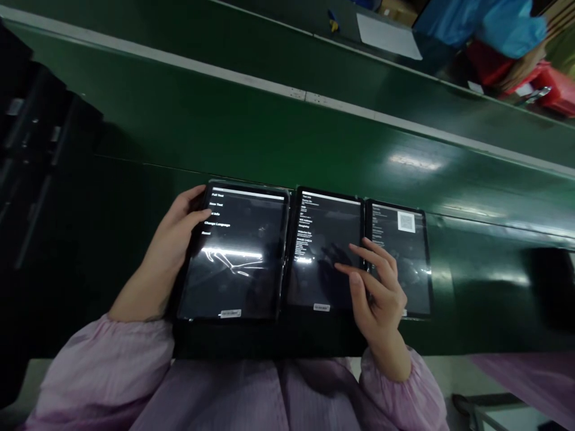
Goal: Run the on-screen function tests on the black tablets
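Note:
Three tablets lie side by side with their dark screens lit. My left hand (168, 245) grips the left edge of the left tablet (238, 281), its thumb over the screen beside the "Test Info" line and its other fingers along the upper edge. That screen shows a short menu in white text. Over the middle tablet (309, 281), my right hand (377, 293) hovers with fingers spread, holding nothing; whether a fingertip touches the glass I cannot tell. The middle screen carries a text list. Partly behind my right hand, the right tablet (411, 257) displays text and a QR code.
Black stacked trays or cases (40, 143) stand at the left. A green workbench (202, 126) stretches away, crossed by pale strips. At the far right are red bins (554, 90), a blue bag (512, 27) and a white sheet (389, 36). A dark object (554, 287) lies to the right.

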A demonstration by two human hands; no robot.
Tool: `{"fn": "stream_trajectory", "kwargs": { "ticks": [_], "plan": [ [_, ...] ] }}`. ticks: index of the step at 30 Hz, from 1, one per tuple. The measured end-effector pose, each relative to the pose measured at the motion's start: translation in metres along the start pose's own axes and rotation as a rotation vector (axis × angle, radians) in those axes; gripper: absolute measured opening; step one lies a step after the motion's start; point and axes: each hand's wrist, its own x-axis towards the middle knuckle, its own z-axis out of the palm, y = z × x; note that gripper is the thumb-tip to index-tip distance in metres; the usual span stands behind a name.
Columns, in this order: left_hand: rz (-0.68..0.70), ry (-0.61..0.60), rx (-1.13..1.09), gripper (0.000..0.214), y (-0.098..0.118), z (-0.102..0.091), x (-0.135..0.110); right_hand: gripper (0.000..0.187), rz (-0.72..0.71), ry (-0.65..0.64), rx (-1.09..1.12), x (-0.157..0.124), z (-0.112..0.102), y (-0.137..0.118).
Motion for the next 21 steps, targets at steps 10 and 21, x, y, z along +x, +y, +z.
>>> {"fn": "stream_trajectory", "kwargs": {
  "ticks": [10,21],
  "plan": [
    [-0.008,0.045,0.024,0.046,-0.0010,-0.0004,0.0008,0.030,0.030,-0.003,0.000,-0.0050,-0.0017,-0.0007],
    [0.046,-0.023,0.024,0.047,-0.0074,-0.0048,0.0070,0.027,0.021,-0.004,0.068,-0.0055,0.0027,0.0025]
  ]
}}
